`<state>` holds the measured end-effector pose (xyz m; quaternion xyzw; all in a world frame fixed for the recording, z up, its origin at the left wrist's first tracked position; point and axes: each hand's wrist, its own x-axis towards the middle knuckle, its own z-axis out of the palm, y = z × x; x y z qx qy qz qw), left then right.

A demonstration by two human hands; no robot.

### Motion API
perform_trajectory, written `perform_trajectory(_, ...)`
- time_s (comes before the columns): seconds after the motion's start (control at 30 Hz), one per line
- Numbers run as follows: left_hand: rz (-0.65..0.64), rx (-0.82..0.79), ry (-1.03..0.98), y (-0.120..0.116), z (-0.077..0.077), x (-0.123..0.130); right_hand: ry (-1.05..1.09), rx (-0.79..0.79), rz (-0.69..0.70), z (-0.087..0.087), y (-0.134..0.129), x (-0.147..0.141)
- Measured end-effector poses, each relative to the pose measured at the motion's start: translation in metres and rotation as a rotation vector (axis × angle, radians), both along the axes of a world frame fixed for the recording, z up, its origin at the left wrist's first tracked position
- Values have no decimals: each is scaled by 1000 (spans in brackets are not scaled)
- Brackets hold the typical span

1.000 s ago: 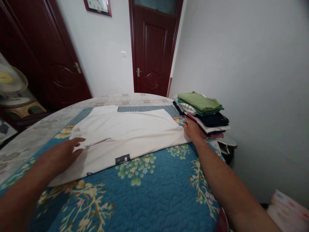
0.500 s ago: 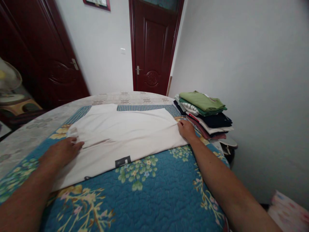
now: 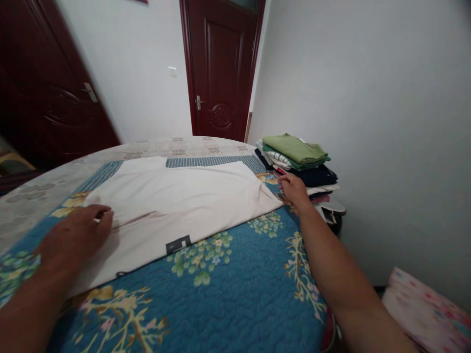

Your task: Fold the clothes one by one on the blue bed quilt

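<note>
A white shirt (image 3: 191, 189), folded over lengthwise with a dark printed patch near its front edge, lies on a blue floral quilted cover (image 3: 235, 294). Over the shirt's left end is my left hand (image 3: 79, 235), fingers loosely bent, with a small gap between thumb and forefinger. Nothing shows in it; whether the fingertips touch the cloth is unclear. Just beyond the shirt's right corner, my right hand (image 3: 294, 190) is off the fabric, fingers loosely extended and holding nothing visible. It is close to a stack of folded clothes (image 3: 298, 149), topped by a green garment.
The cover lies on a round table with a patterned pale tablecloth (image 3: 147, 147). A white wall (image 3: 368, 122) rises beyond the stack on the right. Two dark red doors (image 3: 222, 73) stand behind the table. A pink floral item (image 3: 423, 306) is at lower right.
My right hand has let go of the shirt's right edge and moved off it toward the stack. My left hand has shifted slightly, its fingers more bent. The view has turned a little right.
</note>
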<state>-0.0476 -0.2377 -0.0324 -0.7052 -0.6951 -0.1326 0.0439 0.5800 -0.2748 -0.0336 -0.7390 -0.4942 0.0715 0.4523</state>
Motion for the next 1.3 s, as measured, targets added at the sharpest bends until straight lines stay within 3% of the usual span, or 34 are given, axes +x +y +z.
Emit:
perform_trajectory(0.1, -200, 83, -30, -12, -2, 29, -53, -77, -5, 0, -33, 4)
perform_trajectory(0.2, -373, 9, 47, -20, -12, 52, -225, -149, 36, -10, -58, -1)
perform_trajectory(0.33, -370, -43, 107, -19, -19, 63, -417, -263, 63, -22, -71, -14)
perform_trajectory(0.53, -377, 1, 58, -19, -22, 58, -545, -335, -62, -22, -65, -31)
perform_trajectory(0.67, -387, 19, 33, -23, -23, 57, -347, -187, -77, -25, -63, -21)
perform_trajectory(0.83, -383, 16, -5, -26, -18, 59, 451, 50, -19, -29, -67, -3)
perform_trajectory(0.9, -375, 9, -16, -27, -17, 59, 618, 100, 30, -29, -67, -2)
perform_trajectory(1.1, -385, 7, -10, -26, -16, 60, 697, 135, 84, -31, -62, -7)
perform_trajectory(1.3, -365, -13, -8, -23, -19, 58, 593, 147, 40, -31, -63, -2)
